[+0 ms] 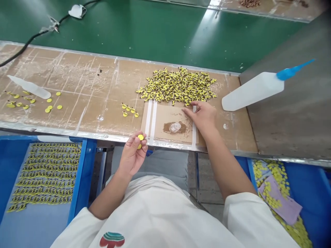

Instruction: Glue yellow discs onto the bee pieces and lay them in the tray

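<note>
My left hand [134, 151] is closed on small round yellow discs; one disc [140, 137] lies at the fingertips and another shows below it. At the front edge of the pile of small yellow-and-dark figures [181, 86], my right hand [203, 115] reaches in with thumb and forefinger apart. Nothing can be made out between them. Below that hand lies a cardboard sheet [160, 119] with white tape strips, bearing a wet brown patch around a clear blob [176, 127]. Several figures on yellow discs [130, 109] stand left of the sheet.
A white bottle with blue nozzle [254, 91] leans against the right wall. Farther left are a second white bottle [31, 86] and loose discs [59, 107]. Blue trays hold rows of pieces [49, 172] at left and yellow discs [297, 224] at right. A black cable [23, 48] crosses behind.
</note>
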`<state>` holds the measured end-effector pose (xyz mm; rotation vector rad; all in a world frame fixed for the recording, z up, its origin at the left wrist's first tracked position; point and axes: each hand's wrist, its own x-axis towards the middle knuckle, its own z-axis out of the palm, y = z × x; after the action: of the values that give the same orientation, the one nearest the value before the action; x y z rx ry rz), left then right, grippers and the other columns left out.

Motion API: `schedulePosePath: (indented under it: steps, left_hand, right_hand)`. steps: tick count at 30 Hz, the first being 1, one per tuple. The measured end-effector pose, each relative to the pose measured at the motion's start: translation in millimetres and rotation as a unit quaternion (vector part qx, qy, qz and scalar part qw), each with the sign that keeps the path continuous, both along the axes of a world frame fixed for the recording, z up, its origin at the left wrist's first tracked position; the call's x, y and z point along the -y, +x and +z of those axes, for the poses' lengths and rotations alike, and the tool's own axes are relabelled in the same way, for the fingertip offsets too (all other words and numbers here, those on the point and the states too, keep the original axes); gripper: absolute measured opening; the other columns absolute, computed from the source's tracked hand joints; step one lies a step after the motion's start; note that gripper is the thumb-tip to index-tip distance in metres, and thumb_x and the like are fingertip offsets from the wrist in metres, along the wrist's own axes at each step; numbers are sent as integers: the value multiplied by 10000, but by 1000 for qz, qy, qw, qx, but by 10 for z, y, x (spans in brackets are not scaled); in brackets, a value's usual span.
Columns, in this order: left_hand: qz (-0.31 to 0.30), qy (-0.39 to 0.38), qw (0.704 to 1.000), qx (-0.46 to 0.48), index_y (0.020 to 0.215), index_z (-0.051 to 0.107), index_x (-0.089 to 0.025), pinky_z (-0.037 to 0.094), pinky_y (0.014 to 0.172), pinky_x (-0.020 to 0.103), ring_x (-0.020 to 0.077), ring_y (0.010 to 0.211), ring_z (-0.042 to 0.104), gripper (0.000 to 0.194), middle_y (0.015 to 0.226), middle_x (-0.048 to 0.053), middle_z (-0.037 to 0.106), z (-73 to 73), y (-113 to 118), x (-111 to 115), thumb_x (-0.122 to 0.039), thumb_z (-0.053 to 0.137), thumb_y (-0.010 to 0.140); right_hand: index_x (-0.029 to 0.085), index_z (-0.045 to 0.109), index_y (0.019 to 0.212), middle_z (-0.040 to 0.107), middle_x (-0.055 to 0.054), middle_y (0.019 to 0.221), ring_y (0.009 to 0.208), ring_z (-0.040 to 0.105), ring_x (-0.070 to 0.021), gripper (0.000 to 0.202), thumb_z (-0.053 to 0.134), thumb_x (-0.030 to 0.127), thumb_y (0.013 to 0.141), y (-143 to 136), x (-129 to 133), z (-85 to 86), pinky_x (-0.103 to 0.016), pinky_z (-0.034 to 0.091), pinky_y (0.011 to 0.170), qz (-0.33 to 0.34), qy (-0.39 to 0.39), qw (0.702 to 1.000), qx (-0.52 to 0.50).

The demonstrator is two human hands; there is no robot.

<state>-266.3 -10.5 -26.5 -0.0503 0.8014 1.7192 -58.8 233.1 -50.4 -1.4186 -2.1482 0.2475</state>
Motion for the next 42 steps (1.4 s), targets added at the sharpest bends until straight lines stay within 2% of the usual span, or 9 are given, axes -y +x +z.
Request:
schedulePosePath:
  steps: [3,8,13,16,20,24,31,36,42]
  left_hand:
    - [5,-5,1000,-5,962,754,-187,534,626,120,41,723,609,254,930,30,695,4,-6,-25,-247,859,739]
    - [9,-8,1000,-7,962,757,-176,545,641,112,39,726,622,258,932,33,704,-1,-27,-71,-246,861,737]
    - [7,-20,1000,-8,967,758,-175,575,694,104,43,771,660,243,971,40,722,-11,-25,-87,-211,850,745]
    - [7,-23,1000,-14,964,762,-165,583,708,104,44,771,671,260,990,46,735,5,-30,-81,-207,862,728]
    - [14,-21,1000,-17,975,760,-187,588,706,112,47,772,678,243,995,40,741,21,-58,-65,-185,843,746]
    - [28,-23,999,-18,962,758,-202,589,706,107,42,763,683,230,982,27,744,8,-88,-55,-177,840,748]
    - [18,-16,999,-31,965,767,-180,594,739,107,54,785,704,273,995,41,762,-3,-80,-62,-156,863,710]
    - [5,-16,999,-28,979,766,-185,596,747,112,56,795,706,266,1013,45,759,1,-72,-53,-136,841,728]
    - [-2,-16,999,-28,970,769,-185,594,737,110,53,778,709,241,994,40,761,19,-57,-81,-131,827,743]
  right_hand:
    - [180,752,985,754,-105,954,886,681,-265,344,746,480,816,-25,-90,-59,-409,531,860,29,12,999,6]
    - [168,760,987,736,-111,958,869,671,-239,324,616,450,915,-25,-62,-131,-374,528,808,58,37,998,13]
    - [191,744,967,742,-119,982,901,669,-244,345,489,422,979,13,-34,-102,-382,521,826,67,52,996,19]
    - [196,736,935,750,-114,943,838,672,-234,311,526,425,957,47,-24,-51,-383,522,807,37,29,999,-20]
    - [198,738,919,716,-49,728,603,613,-184,319,612,490,896,142,-43,-56,-340,485,626,-26,-60,990,-125]
    - [201,730,906,696,-36,687,564,585,-174,359,614,540,881,236,-39,-43,-322,451,566,-21,-104,984,-144]
    - [205,700,879,718,-83,815,728,649,-223,261,555,420,915,155,78,93,-375,500,749,37,-16,999,11]
    - [200,708,1001,728,-103,879,770,653,-235,334,497,455,955,115,78,2,-387,514,781,73,23,997,28]
    - [235,752,952,719,-49,785,654,628,-199,311,646,515,869,186,52,-141,-362,536,679,41,-7,997,-58]
